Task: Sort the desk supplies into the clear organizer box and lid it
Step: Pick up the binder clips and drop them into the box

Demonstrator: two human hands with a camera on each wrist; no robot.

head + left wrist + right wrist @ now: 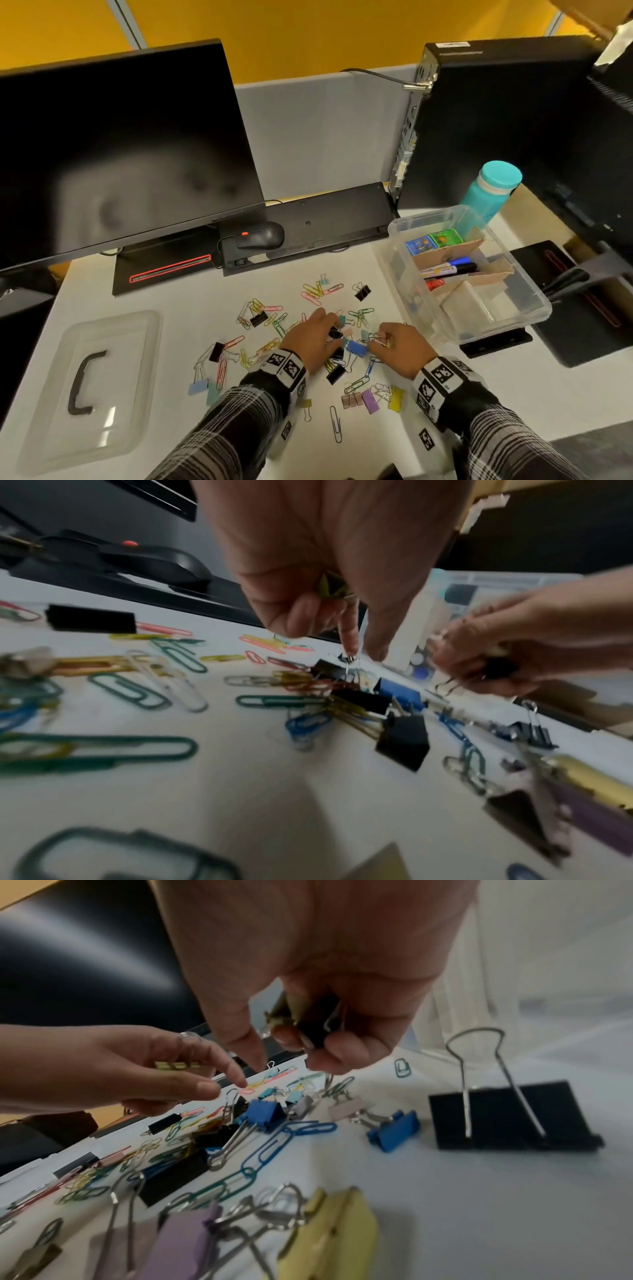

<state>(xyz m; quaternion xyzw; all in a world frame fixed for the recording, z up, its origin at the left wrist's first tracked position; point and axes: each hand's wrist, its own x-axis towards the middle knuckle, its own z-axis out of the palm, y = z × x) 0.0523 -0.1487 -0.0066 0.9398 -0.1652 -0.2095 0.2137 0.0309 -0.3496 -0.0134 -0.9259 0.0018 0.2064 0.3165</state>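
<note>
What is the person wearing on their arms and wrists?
Both arms wear long dark plaid sleeves crossed with pale lines. Each wrist carries a band of black-and-white square coded markers, just behind the bare left hand and right hand. No gloves show.

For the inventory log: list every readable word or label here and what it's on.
"PILOT", faintly: white marker barrel in the clear plastic organizer box.
Unreadable: white label on the black computer tower; prints on the blue and green tins.
Wristbands carry only black-and-white square codes.
</note>
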